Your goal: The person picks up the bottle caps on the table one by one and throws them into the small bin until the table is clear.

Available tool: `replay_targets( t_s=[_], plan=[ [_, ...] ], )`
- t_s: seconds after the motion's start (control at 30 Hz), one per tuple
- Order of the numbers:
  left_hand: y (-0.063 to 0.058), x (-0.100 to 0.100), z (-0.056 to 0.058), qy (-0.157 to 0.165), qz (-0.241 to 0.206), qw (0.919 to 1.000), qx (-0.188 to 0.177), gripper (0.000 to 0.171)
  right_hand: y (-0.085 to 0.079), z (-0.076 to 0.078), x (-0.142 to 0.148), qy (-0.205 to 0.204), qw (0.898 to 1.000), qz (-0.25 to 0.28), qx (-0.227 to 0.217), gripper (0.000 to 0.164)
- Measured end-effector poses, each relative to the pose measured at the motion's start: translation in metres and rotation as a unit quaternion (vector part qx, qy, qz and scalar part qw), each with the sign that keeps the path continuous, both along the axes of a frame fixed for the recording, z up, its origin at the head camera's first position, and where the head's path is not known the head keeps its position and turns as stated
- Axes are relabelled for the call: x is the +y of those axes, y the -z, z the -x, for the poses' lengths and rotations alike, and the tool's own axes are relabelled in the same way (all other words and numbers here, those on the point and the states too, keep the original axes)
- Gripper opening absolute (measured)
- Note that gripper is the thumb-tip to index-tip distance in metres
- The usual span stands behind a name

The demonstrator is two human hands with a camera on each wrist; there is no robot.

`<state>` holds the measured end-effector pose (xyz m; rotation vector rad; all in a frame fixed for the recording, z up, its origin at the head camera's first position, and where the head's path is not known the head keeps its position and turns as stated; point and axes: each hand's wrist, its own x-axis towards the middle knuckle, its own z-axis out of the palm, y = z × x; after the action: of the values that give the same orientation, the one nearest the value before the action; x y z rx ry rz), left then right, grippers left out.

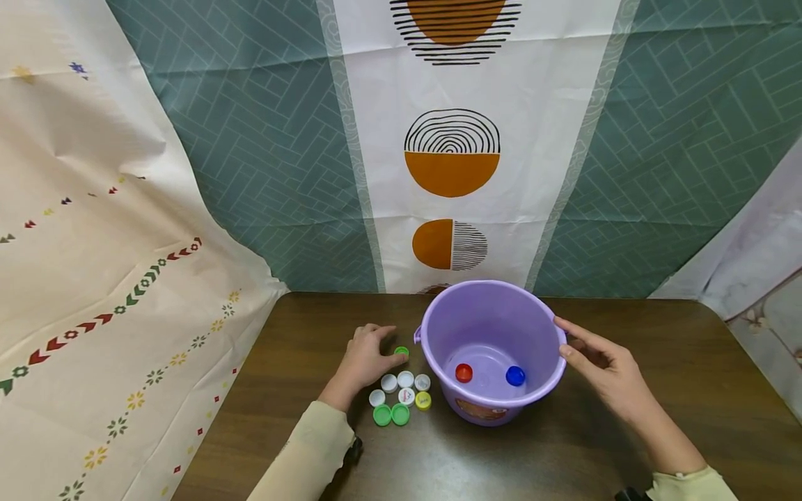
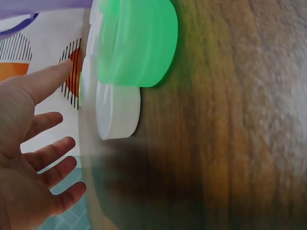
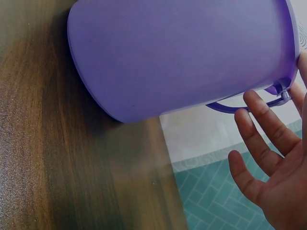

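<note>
Green cap (image 1: 402, 351) lies on the dark wooden table (image 1: 438, 459), lower middle of the head view, just left of the purple bucket (image 1: 489, 309). Left hand (image 1: 363, 358): thumb and fingers apart, thumb tip at the cap's near edge, nothing gripped; contact not certain. Right hand (image 1: 610, 376): fingers apart, index and thumb tips resting at the bucket's right rim, lower right of the frame. Below the cap in the frame: white caps (image 1: 406, 379), a yellow cap (image 1: 423, 401), two more green caps (image 1: 382, 415); on the bucket's floor, a red cap (image 1: 464, 372) and a blue cap (image 1: 516, 376). Handling, est.: cap very light, stiff plastic, not fragile, probably smooth, so liable to skid if pushed from one side. Best hold: thumb and index on opposite points of the side wall, light pinch. Bucket judged light for its bulk, wall slightly flexible, apt to slide under a knock; rim is the firm place to steady it. Handle (image 3: 221, 108), right of the right wrist view, probably swings, hence a poor steadying point.
</note>
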<state>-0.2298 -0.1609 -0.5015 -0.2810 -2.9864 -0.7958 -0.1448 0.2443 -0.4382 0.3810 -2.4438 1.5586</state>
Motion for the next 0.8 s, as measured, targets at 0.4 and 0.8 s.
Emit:
replay_targets(
  t_s=[0.4,0.8],
  plan=[
    [0.0058,0.0032,0.0036,0.007,0.019,0.9993,-0.031,0.058,-0.0010,0.0015,0.0003,-0.016,1.000,0.017,0.015,0.047],
    [0.0028,0.0040,0.0033,0.020,0.026,0.9989,-0.035,0.039,-0.0005,-0.0006,0.0002,-0.009,1.000,0.014,0.019,0.046]
  ],
)
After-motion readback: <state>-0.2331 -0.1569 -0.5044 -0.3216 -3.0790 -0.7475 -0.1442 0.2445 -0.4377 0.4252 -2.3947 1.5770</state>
